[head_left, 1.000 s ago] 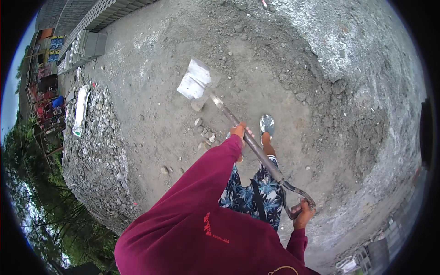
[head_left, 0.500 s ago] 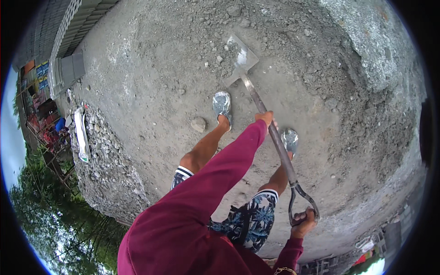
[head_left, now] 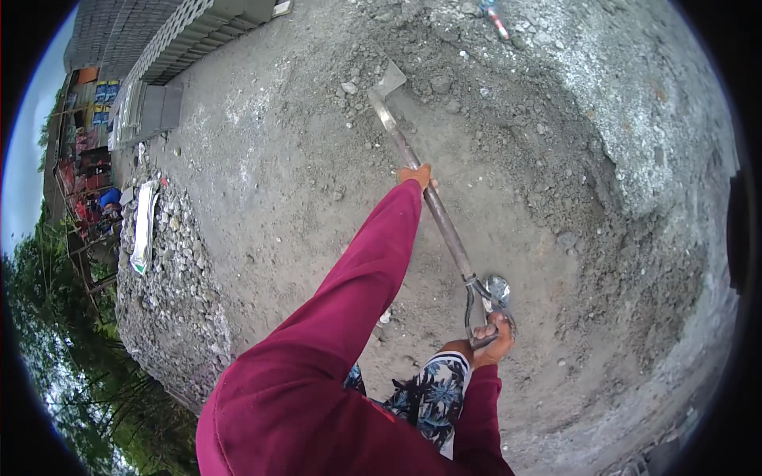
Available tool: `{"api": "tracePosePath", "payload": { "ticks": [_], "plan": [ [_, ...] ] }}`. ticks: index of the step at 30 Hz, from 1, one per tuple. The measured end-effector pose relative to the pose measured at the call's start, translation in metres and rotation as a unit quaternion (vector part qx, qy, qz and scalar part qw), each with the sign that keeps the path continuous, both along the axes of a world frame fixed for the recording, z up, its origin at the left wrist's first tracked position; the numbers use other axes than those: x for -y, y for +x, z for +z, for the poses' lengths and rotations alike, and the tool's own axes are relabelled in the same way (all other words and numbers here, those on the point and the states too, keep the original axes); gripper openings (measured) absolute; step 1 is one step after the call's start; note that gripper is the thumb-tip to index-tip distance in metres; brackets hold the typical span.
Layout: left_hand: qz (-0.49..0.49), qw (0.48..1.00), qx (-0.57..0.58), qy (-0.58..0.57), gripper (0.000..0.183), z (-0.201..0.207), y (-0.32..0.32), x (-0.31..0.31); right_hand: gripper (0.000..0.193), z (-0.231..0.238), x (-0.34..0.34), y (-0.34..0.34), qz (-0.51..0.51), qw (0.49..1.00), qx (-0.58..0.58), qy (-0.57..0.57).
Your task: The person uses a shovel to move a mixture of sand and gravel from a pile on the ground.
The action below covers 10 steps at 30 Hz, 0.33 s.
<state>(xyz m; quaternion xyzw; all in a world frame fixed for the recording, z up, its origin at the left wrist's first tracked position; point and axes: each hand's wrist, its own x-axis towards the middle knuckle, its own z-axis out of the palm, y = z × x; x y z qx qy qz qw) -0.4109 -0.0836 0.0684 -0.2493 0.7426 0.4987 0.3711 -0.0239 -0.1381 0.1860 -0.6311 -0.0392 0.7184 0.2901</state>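
A long-handled shovel [head_left: 447, 228] reaches away from me across grey, gravelly ground. My left hand [head_left: 416, 176] is closed around the shaft, roughly midway along. At the near end, my right hand [head_left: 495, 339] grips the crossbar of the dark D-shaped handle. The metal blade [head_left: 389, 82] is low at the edge of loose grey sand and gravel [head_left: 444, 47]; part of it is hidden in or behind the material. My right shoe [head_left: 496, 292], smeared with grey and white, shows beside the handle.
Pale gravel [head_left: 635, 119] spreads along the right. A pile of stones [head_left: 178, 270] with a white sack [head_left: 144, 226] lies at left. Stacked grey blocks [head_left: 198, 40] stand far left, near a blue round thing [head_left: 109, 197]. A small red-and-white item [head_left: 498, 22] lies at the far edge.
The shovel has moved forward and slightly left, its blade now at the loose sand. Both hands went with it, still gripping. My left shoe and lower leg have gone out of sight.
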Motion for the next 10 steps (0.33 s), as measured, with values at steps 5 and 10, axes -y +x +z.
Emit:
{"api": "tracePosePath", "payload": {
  "ticks": [5, 10],
  "plan": [
    [0.061, 0.998, -0.003, 0.028, 0.026, 0.115, 0.111, 0.004, 0.030, 0.117, -0.030, 0.123, 0.078, 0.996, -0.028, 0.014],
    [0.091, 0.992, 0.047, 0.068, 0.031, 0.212, 0.263, -0.002, 0.042, 0.220, -0.094, 0.278, 0.319, 0.944, 0.062, 0.054]
  ]
}}
